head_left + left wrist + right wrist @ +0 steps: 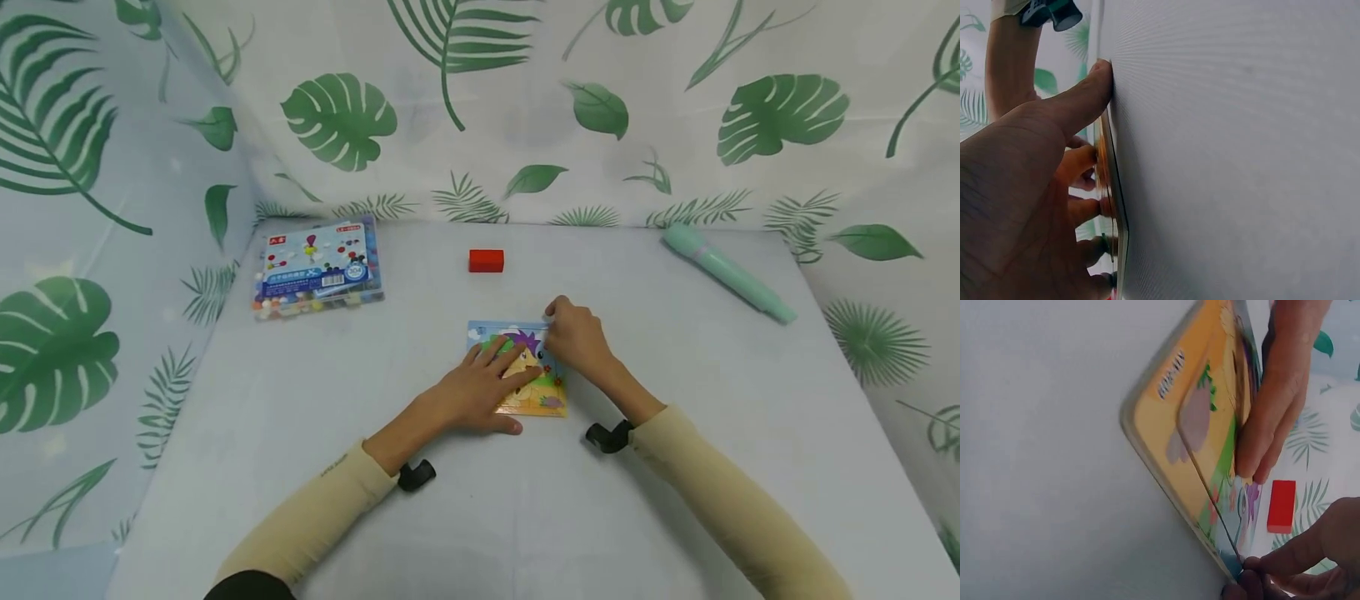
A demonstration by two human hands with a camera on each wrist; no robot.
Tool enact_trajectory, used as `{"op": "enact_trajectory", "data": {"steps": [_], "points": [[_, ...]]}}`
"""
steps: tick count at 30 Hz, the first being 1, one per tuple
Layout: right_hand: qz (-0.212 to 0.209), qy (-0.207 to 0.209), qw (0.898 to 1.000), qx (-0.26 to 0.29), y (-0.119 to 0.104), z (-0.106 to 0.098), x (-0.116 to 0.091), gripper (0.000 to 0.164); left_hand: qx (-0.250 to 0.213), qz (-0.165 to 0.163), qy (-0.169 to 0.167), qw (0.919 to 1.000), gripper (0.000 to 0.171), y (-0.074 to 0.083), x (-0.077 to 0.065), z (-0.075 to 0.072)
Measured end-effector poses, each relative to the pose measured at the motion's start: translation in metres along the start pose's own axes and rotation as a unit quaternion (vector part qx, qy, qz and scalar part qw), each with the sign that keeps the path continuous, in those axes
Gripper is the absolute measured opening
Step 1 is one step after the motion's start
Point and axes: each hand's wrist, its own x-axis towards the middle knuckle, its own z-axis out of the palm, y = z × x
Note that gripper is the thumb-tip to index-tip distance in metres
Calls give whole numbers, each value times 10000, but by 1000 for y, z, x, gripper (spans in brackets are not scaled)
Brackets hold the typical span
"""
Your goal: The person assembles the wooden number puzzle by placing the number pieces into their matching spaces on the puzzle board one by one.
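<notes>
A picture puzzle board [553,393] lies flat on the table, with a cartoon animal with purple hair, a blue top and an orange bottom. My left hand [480,389] rests across it with fingers spread, covering the left and middle of the picture; its thumb lies on the table at the near edge. At the far right corner, my right hand [580,340] pinches the puzzle's edge with curled fingers. In the right wrist view, the thumb and fingertips [1251,565] meet at that corner, where the inner picture fits inside a raised frame [1147,422].
A red block [486,261] lies beyond the puzzle. Toward the back left is a clear plastic case [318,267] of colourful small parts with a printed label. A mint green tube-shaped object [727,271] lies at the back right. Leaf-patterned cloth [510,108] hangs behind the table.
</notes>
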Motion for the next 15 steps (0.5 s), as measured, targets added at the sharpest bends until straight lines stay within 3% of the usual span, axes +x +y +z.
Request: {"op": "enact_trajectory", "data": {"steps": [6,9,15], "points": [[248,-434,9987,76,1,-3,4,32,-53,89,62,9999,84,1,1,1],[201,-338,9992,-102,1,-4,3,31,-65,119,69,9999,84,1,2,0],[-274,53,9988,-401,-4,-2,1,25,4,-16,-46,10000,86,0,0,-2]]}}
